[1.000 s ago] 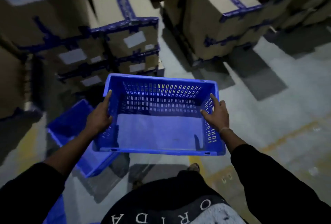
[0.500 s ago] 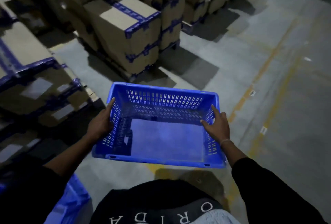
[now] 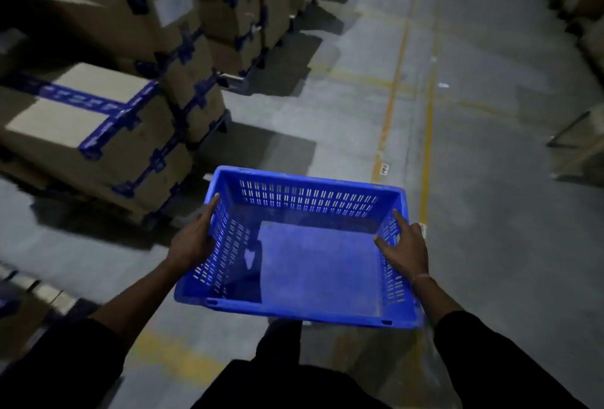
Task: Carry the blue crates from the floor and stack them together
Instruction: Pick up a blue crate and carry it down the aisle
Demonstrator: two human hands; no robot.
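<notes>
In the head view, a bright blue rectangular plastic crate (image 3: 313, 265) is seen held in the air above the grey concrete floor (image 3: 490, 212), in front of the person's body. Its four walls are perforated with rows of narrow slots, its base is solid, and nothing lies inside it. The crate is tilted slightly, its open top facing the camera.

The left hand (image 3: 192, 242) is gripped on the crate's left wall, fingers outside and the thumb along the rim. The right hand (image 3: 407, 250) is gripped on the right wall, with the thumb inside and the forefinger laid along the rim. The crate sits between the two hands.

Stacked brown cardboard boxes bound with blue tape (image 3: 98, 121) are seen at the left, and yellow painted lines (image 3: 428, 134) run down the floor beyond the crate.
</notes>
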